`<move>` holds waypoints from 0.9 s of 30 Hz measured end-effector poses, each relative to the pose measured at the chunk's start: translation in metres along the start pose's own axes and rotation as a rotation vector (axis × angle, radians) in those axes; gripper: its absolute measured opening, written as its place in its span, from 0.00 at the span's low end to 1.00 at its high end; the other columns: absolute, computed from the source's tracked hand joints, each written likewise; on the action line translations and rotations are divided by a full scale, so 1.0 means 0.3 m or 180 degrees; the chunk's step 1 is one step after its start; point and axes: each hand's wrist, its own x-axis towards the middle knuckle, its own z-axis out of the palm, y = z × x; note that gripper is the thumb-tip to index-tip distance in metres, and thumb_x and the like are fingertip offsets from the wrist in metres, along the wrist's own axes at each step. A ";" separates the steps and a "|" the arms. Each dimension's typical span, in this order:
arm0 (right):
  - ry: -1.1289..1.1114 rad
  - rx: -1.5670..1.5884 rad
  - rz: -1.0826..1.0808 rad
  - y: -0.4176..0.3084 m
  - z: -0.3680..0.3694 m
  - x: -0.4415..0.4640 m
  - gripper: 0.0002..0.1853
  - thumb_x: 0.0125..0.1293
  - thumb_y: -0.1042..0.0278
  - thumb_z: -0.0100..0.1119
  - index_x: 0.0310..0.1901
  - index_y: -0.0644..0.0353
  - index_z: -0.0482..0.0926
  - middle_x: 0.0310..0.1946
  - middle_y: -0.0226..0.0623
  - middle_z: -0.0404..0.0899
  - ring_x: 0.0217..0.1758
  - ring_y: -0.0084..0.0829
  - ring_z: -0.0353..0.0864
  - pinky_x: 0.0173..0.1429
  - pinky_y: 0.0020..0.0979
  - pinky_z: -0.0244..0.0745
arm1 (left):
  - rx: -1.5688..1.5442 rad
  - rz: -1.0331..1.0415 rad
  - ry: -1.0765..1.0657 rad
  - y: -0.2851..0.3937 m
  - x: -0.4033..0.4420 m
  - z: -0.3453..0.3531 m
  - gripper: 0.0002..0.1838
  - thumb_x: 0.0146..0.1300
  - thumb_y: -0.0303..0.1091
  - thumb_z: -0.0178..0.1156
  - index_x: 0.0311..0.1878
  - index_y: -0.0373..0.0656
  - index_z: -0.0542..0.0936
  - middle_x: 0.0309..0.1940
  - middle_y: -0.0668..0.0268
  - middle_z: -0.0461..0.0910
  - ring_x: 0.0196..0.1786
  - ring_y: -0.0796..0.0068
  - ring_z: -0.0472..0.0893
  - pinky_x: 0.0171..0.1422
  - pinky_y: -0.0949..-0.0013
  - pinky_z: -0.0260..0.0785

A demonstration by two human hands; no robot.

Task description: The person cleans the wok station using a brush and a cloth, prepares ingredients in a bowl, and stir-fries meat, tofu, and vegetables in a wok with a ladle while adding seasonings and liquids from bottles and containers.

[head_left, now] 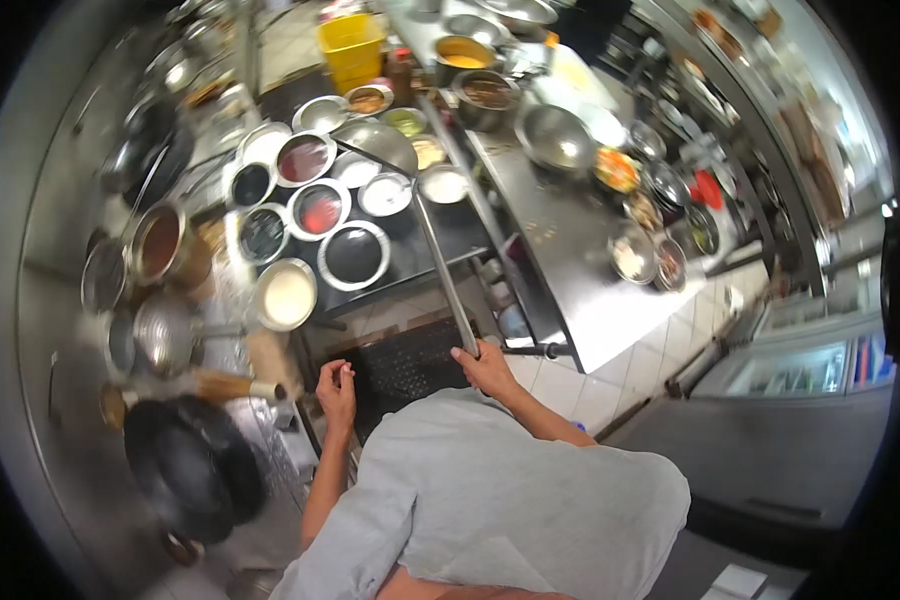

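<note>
My right hand [487,368] is closed round the long metal handle of a ladle [378,143]. The ladle's wide round bowl hangs over the far part of a group of seasoning bowls, close to a bowl of white seasoning [443,184]. My left hand [337,394] is in front of my body, fingers loosely curled and a little apart, with nothing visible in it. Nearest to it are a bowl of pale cream-coloured contents [287,293] and a bowl of dark liquid [354,255]. A bowl of red liquid [319,210] stands just beyond.
On the left are a black wok [192,465], a perforated strainer [164,335] and a tall metal pot [160,243]. A steel counter [555,235] on the right carries a large metal bowl [556,138] and several bowls of ingredients. A yellow bucket [351,52] stands at the back.
</note>
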 end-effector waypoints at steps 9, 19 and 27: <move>0.1114 -0.0096 -0.0407 0.242 -0.521 -0.092 0.19 0.69 0.56 0.63 0.26 0.59 0.72 0.15 0.25 0.70 0.17 0.17 0.68 0.21 0.25 0.64 | -0.0054 0.0879 -0.1951 0.263 0.214 0.873 0.10 0.72 0.33 0.61 0.46 0.34 0.80 0.34 0.67 0.81 0.39 0.79 0.79 0.45 0.73 0.73; 0.1426 0.0287 0.0186 0.281 -0.824 -0.240 0.20 0.67 0.53 0.64 0.33 0.66 0.79 0.17 0.31 0.74 0.22 0.22 0.70 0.29 0.31 0.68 | -0.0260 0.0340 -0.3070 0.555 0.035 1.875 0.17 0.67 0.38 0.62 0.47 0.33 0.74 0.33 0.61 0.79 0.32 0.72 0.81 0.33 0.69 0.75; 0.1250 0.0130 0.0167 0.297 -0.911 -0.223 0.19 0.65 0.53 0.65 0.33 0.66 0.79 0.17 0.31 0.74 0.23 0.23 0.69 0.30 0.32 0.68 | -0.0505 -0.0460 -0.2594 0.607 0.032 1.945 0.16 0.62 0.34 0.62 0.44 0.32 0.71 0.28 0.58 0.76 0.26 0.69 0.81 0.23 0.65 0.75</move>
